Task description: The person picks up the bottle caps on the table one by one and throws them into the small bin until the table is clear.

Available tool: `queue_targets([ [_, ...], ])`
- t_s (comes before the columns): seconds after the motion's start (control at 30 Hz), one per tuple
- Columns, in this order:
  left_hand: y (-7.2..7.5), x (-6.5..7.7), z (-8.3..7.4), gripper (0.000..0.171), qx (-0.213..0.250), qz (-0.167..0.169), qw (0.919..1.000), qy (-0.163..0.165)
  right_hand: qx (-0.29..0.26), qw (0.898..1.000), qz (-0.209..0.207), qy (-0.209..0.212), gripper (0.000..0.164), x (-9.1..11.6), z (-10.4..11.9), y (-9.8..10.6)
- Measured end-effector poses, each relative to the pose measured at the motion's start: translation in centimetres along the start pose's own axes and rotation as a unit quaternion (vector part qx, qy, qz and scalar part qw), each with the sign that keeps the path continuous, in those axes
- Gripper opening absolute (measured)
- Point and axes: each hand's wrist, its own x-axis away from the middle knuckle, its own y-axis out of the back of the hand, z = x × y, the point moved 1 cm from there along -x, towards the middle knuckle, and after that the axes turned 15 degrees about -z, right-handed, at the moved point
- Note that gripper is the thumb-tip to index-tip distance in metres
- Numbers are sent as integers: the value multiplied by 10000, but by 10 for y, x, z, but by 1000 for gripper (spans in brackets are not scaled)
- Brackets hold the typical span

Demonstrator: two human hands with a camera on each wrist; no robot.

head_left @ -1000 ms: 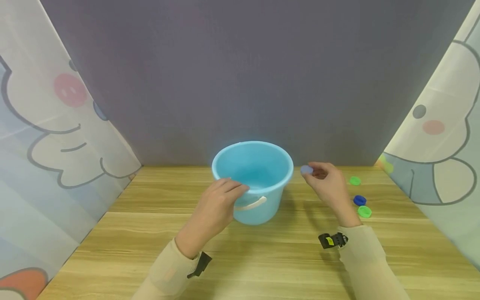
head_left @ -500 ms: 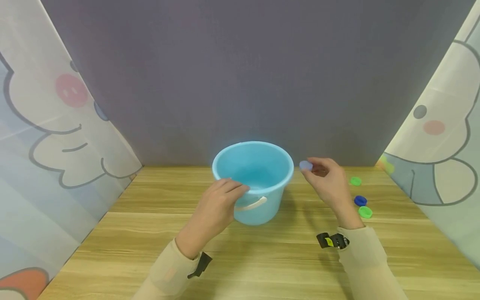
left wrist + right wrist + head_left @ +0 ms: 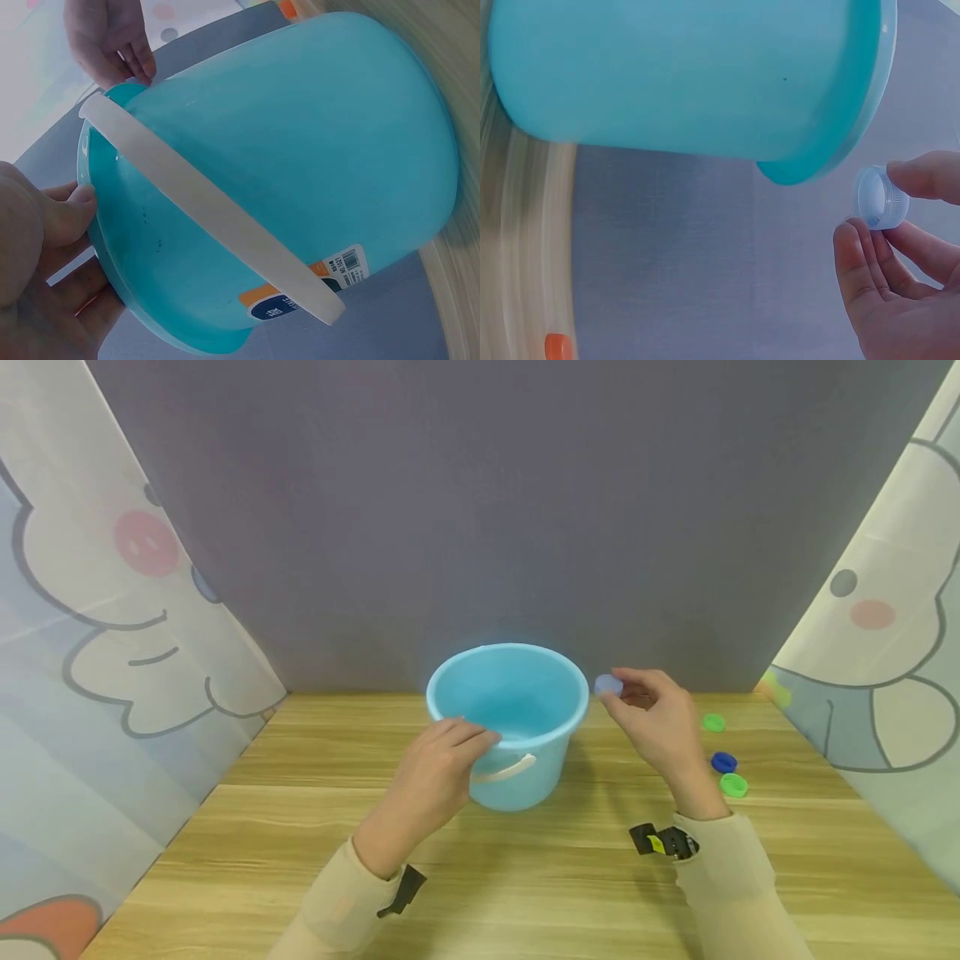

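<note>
cap (image 3: 608, 686) hangs pinched in the right hand (image 3: 660, 720) at three o'clock from the bucket (image 3: 546, 764), left hand (image 3: 438, 764) clamped on its rim (image 3: 536, 742) at seven o'clock.

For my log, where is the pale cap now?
In the head view, the pale cap is pinched in the right hand, just right of the bucket.

The wood-grain table (image 3: 240, 860) bears a light-blue bucket (image 3: 534, 779), two green caps (image 3: 733, 786), a dark-blue cap (image 3: 723, 763) and an orange piece (image 3: 558, 347).
</note>
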Motion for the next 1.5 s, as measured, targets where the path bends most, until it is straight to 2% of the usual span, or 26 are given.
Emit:
queue_targets([
  [0.37,-1,1,0,44,-23,-40,10000,-39,-361,9992,-31,195,39,1,9,-7],
  [0.63,-2,1,0,44,0,-65,10000,-31,-331,9991,66,270,36,5,14,-11],
  [1.0,-2,2,2,43,-16,-58,10000,-23,-767,9965,122,293,33,9,22,-19],
  [1.5,-2,2,1,43,6,-76,10000,-56,-892,9947,1,502,33,12,24,-25],
])
